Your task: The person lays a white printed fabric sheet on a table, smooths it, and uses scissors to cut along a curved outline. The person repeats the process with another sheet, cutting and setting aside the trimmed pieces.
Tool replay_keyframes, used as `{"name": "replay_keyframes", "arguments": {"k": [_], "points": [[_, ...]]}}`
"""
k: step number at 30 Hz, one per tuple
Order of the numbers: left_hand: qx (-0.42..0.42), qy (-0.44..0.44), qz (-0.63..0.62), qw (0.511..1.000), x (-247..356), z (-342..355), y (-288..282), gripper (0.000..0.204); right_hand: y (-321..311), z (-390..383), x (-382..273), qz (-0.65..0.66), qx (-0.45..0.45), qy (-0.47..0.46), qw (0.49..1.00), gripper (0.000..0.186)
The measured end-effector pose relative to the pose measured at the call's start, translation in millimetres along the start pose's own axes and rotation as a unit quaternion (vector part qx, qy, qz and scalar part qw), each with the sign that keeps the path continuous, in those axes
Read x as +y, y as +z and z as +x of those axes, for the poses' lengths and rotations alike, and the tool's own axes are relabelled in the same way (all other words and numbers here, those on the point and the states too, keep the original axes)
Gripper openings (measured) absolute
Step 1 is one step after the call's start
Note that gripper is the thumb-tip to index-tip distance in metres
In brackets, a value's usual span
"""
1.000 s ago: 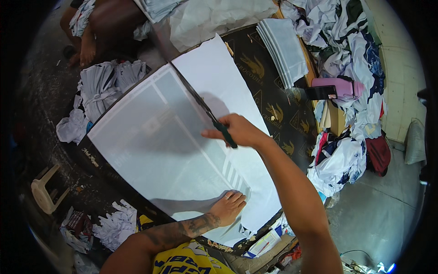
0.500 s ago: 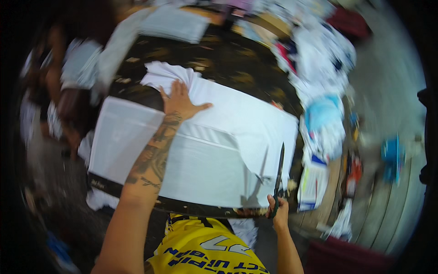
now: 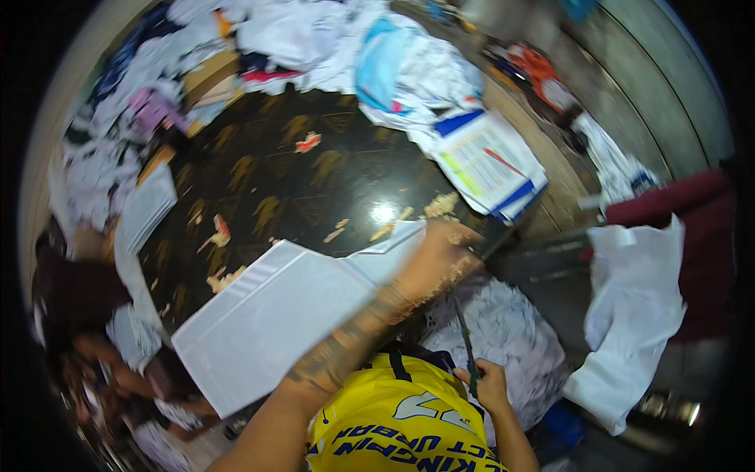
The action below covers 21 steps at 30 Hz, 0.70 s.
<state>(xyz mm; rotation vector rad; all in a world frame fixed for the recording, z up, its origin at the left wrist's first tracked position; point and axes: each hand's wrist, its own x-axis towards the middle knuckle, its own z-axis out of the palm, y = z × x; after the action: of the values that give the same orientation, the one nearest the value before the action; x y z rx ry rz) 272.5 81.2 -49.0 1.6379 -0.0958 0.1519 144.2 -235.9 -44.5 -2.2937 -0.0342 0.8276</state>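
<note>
My left hand (image 3: pixel 447 256) is over the near right edge of the dark table (image 3: pixel 314 197), blurred by motion, its fingers smeared. The tattooed left forearm crosses a stack of flat white fabric panels (image 3: pixel 263 330) at the table's near side. Low by my yellow shirt, my right hand (image 3: pixel 492 387) is closed round the handles of dark scissors (image 3: pixel 466 342), their blades pointing away from me. A white cloth piece (image 3: pixel 629 315) shows at the right in front of something maroon; whether it hangs, lies or is in the air I cannot tell.
A heap of white scraps (image 3: pixel 519 346) stands below the table edge. Papers with a red pen (image 3: pixel 491 164) lie at the right corner. White and blue cloth piles (image 3: pixel 425 67) line the far edge. Another person (image 3: pixel 118 362) is at the left. Small scraps dot the tabletop.
The view has turned right. The white cloth under my left hand has left the stack; a white cloth now shows at the right. My left hand has swung right; the scissors came lower, off the table.
</note>
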Motion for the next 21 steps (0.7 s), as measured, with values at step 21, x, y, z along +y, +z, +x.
{"name": "replay_keyframes", "arguments": {"k": [21], "points": [[-0.087,-0.106,0.4,0.906,-35.8,-114.0,-67.6,0.021,117.9,-68.6,-32.1,0.236,-0.041,0.106,0.965,0.039]]}}
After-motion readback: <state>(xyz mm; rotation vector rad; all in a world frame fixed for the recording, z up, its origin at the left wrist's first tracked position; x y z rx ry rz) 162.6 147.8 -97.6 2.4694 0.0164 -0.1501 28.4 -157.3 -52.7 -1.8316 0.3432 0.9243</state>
